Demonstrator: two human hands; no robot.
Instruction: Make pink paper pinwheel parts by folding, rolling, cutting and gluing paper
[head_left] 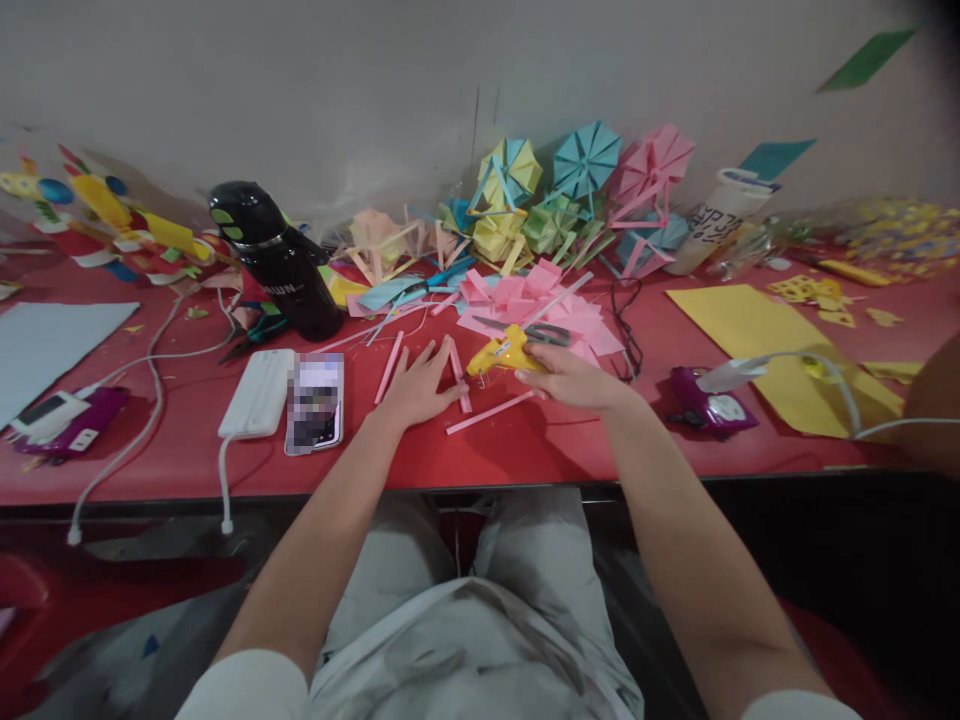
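My right hand (564,376) grips a yellow hot glue gun (501,352) by its handle, with the nozzle pointing left and down toward the table. Spread over the red tabletop is my left hand (421,386), its thumb and a fingertip at a pink paper strip (458,374) lying upright between the two hands. Another pink rolled strip (389,367) lies just left of that hand, and a third strip (491,412) slants below the glue gun. Behind the gun are scissors (551,332) on a heap of folded pink paper pieces (517,297).
Folded paper umbrellas (586,160) line the wall. A black bottle (281,265), pliers (255,335), a phone (315,403) and a white power bank (259,393) are on the left. At right are yellow paper (757,345), a purple power socket (712,402) and a white cup (720,222).
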